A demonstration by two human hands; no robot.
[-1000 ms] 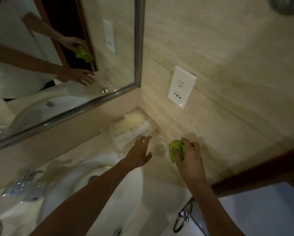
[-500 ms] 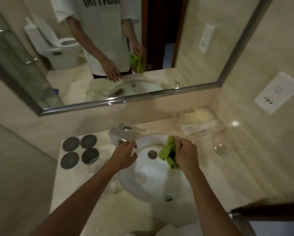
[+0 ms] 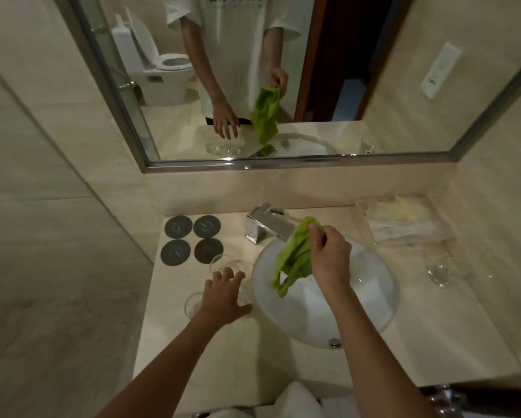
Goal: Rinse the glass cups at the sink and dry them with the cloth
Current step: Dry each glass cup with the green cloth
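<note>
We hold the green cloth (image 3: 295, 254) in our right hand (image 3: 328, 260), pinched near its top between thumb and fingertips, so that it hangs loose over the white sink (image 3: 374, 297), just in front of the chrome tap (image 3: 266, 226). Our left hand (image 3: 224, 292) is spread flat with the fingers straight, holding nothing, above the counter (image 3: 193, 357) to the left of the sink. It hovers over two glass cups: one (image 3: 223, 262) stands just beyond the fingertips, and the other (image 3: 194, 304) shows at the wrist side, partly hidden under the palm. Whether the hand touches either cup we cannot tell. A third glass cup (image 3: 441, 271) stands on the counter to the right of the sink, well apart from both hands. Four dark round coasters (image 3: 193, 238) lie in a square behind the left-hand cups. A clear tray (image 3: 404, 221) of packets sits in the far right corner. The mirror (image 3: 313, 86) above reflects our arms and the cloth.
</note>
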